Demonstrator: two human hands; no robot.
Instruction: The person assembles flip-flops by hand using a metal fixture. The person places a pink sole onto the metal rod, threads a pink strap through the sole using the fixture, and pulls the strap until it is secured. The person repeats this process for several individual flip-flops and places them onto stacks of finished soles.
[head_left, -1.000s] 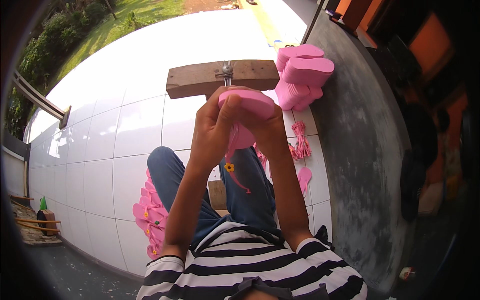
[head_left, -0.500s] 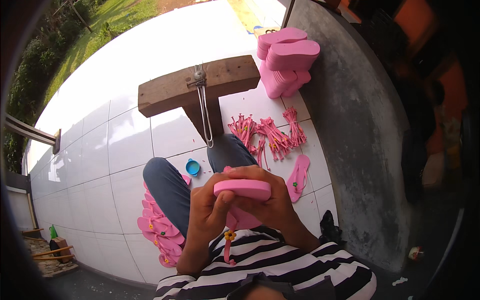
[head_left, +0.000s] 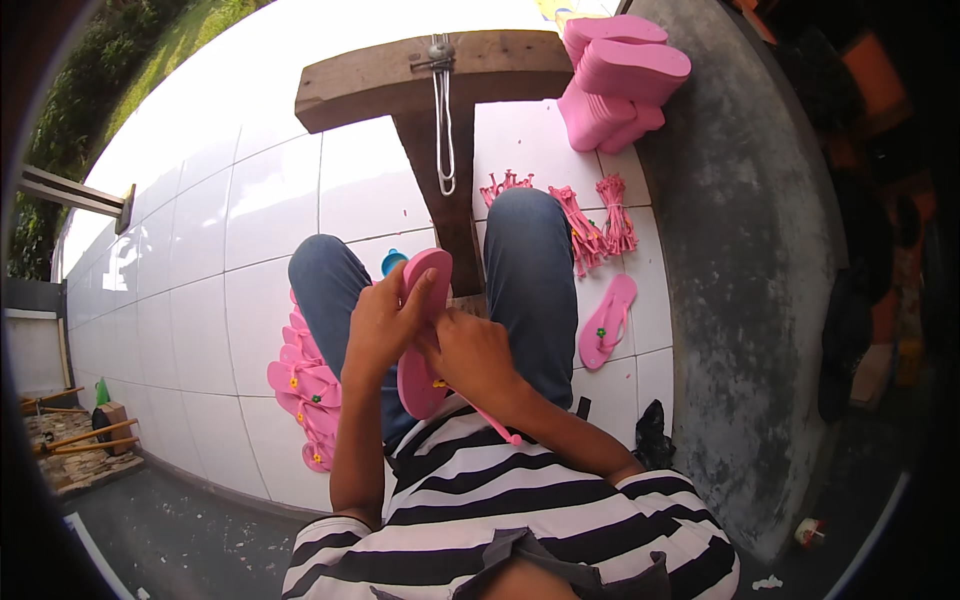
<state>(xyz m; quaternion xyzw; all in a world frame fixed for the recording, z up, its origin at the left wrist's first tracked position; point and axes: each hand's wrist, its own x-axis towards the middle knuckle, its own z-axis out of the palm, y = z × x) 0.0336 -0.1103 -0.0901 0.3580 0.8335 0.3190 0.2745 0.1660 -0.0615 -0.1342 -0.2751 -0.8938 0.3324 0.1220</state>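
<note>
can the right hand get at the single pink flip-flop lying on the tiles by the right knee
Probably yes: the single pink flip-flop lies bare on the tiles just beyond the right leg, nothing on it. But the right hand is busy on the pink sole.

Person seated, both bare forearms rising from the striped sleeves toward the lap. Left hand: fingers extended upward, palm wrapped along the left edge of the pink sandal sole, grip closed on it. Right hand: curled, knuckles up, pressed against the sole's right side just beside the left hand. Wrists nearly touching. Knees bent either side of the sole.
</note>
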